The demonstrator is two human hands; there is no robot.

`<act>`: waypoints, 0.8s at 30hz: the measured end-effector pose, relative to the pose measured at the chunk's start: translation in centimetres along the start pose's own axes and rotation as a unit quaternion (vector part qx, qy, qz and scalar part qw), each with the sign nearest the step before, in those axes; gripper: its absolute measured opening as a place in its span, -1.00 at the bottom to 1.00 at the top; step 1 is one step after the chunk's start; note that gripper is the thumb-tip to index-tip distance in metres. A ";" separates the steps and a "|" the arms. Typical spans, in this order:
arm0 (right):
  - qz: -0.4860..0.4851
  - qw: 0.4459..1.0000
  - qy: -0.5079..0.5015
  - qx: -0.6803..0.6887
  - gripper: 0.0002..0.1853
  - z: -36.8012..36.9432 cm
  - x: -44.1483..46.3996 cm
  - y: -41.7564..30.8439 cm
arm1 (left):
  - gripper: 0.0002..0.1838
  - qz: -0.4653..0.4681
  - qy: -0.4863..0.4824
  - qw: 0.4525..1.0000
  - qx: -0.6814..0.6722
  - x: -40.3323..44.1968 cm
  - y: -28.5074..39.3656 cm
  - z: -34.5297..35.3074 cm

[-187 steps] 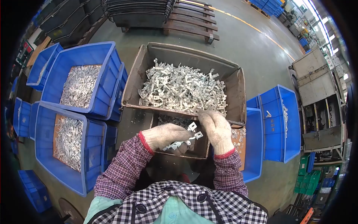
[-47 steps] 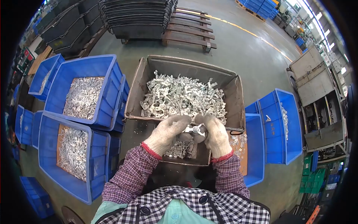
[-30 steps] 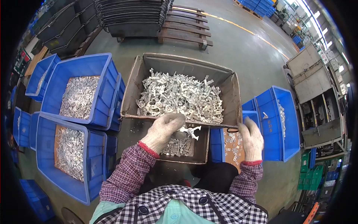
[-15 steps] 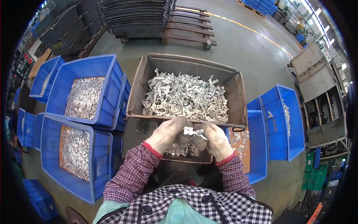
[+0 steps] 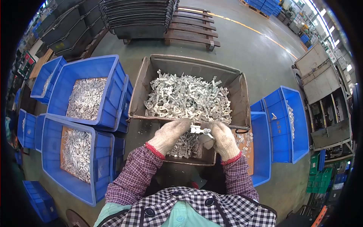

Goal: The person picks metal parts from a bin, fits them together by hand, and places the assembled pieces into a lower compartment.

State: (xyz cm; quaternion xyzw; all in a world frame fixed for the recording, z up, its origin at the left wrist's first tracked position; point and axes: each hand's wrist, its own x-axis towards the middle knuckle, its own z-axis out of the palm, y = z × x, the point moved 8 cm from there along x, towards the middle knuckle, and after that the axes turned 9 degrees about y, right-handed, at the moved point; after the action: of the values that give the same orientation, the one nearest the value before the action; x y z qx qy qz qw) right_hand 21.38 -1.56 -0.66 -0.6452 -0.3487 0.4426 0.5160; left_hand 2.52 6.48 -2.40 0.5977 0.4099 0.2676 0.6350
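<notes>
Both my hands wear off-white work gloves with red cuffs. A small silvery-white cast metal part (image 5: 197, 130) with a round end is held between them, above the near edge of the large bin. My left hand (image 5: 171, 135) pinches its left end, and my right hand (image 5: 220, 138) grips it near the round end. Part of the piece is hidden by the glove fingers. Just beyond lies a heap of similar metal parts (image 5: 187, 96) in a worn grey bin (image 5: 197, 61). Below my hands, a smaller container (image 5: 189, 164) holds more metal parts, partly covered by my gloves.
Blue crates of metal pieces stand on the left, including a rear crate (image 5: 113, 87) and a front crate (image 5: 102, 159). On the right are another blue crate (image 5: 261, 151) with scattered small pieces and a farther crate (image 5: 278, 128). A wooden pallet (image 5: 193, 28) lies ahead.
The metal part has shifted slightly right and turned a little between my hands. The fingers of my left hand have drawn in, showing more of the pieces below.
</notes>
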 end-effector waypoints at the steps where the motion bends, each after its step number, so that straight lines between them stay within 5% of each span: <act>1: -0.115 0.990 -0.001 -0.076 -0.68 0.3 -0.1 -1.2 | -0.48 0.046 0.005 0.998 0.050 0.0 0.6 -0.1; 3: -0.221 0.960 0.010 -0.173 -0.69 1.1 -0.9 -2.7 | -0.51 -0.033 -0.020 0.999 -0.035 0.5 -0.5 0.3; 6: -0.233 0.946 0.055 -0.218 -0.69 2.3 -2.0 -4.4 | -0.48 -0.116 -0.004 0.990 -0.078 0.2 -1.5 -0.3; 9: -0.359 0.869 0.024 -0.340 -0.72 4.4 -2.7 -6.8 | -0.44 -0.176 0.040 0.971 -0.156 0.1 -1.9 -0.2; 13: -0.158 0.955 -0.042 -0.247 -0.69 3.2 -1.3 -2.5 | -0.41 -0.145 0.072 0.979 -0.126 0.0 -1.9 -2.2; 17: -0.054 0.897 -0.078 -0.432 -0.46 3.8 -2.5 -1.5 | -0.41 -0.147 0.177 0.940 -0.250 -1.3 0.8 -5.4; 19: -0.086 0.852 -0.099 -0.506 -0.34 6.8 -3.0 -1.7 | -0.40 0.043 0.269 0.849 -0.452 -0.8 1.4 -12.6; 21: -0.080 0.868 -0.092 -0.481 -0.29 6.1 -3.7 -1.5 | -0.21 0.111 0.294 0.745 -0.588 -2.0 3.5 -16.1; 24: -0.065 0.866 -0.060 -0.493 -0.41 3.4 -4.5 -1.1 | -0.17 0.047 0.280 0.765 -0.578 -1.1 2.8 -12.5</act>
State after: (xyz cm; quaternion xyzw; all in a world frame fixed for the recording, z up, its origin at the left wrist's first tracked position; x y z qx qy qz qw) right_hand 16.57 -4.21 1.14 -0.7635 -0.5928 0.2166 0.1368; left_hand -8.12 12.68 1.18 0.0348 0.3086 0.6387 0.7040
